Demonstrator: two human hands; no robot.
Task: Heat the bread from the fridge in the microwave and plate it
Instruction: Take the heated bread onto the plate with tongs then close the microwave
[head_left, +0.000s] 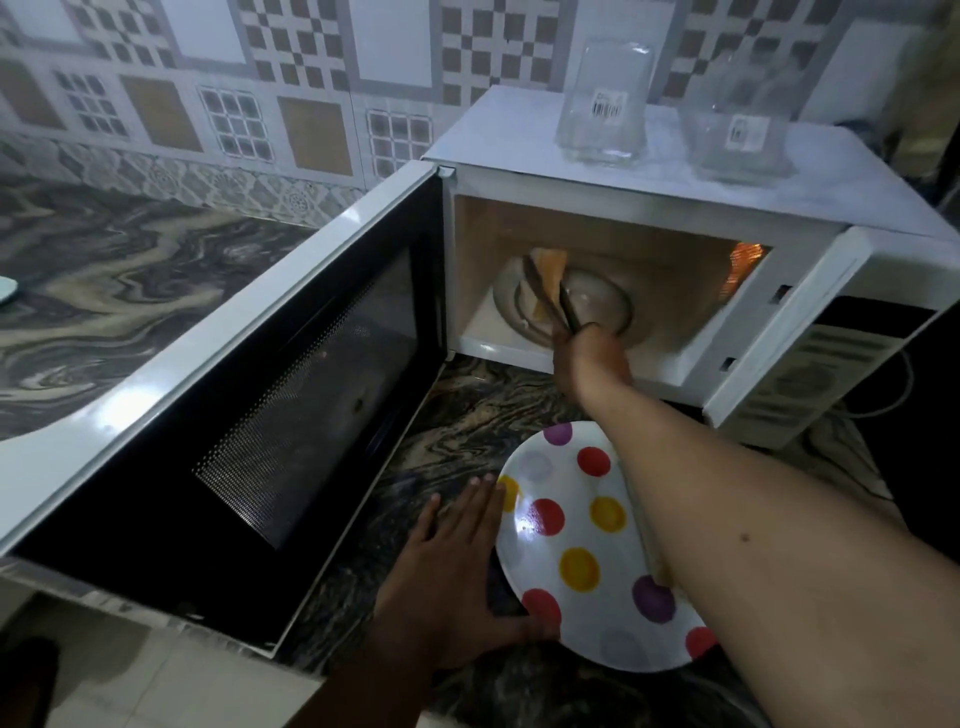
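Bread (546, 280) is inside the microwave (597, 171), on the glass turntable (597, 306), pinched in tongs (563, 306). My right hand (592, 358) is curled round the tong handles, likely to avoid hot bread. Left hand (457, 566) lies flat, fingers straight, touching the near dotted plate (576, 545), probably steadying it. Door (234, 389) hangs open left.

One microwave (649, 218) stands at the back of the desk (130, 291), with one door (249, 395) swung open; two clear glass jars (602, 98) (737, 124) sit on its top — each with one label; inside, one glass turntable (597, 301) and one slice of bread (545, 280); one pair of tongs (558, 301); one spotted plate (582, 545) near the desk's front edge; two hands — left (452, 577), right (592, 358).
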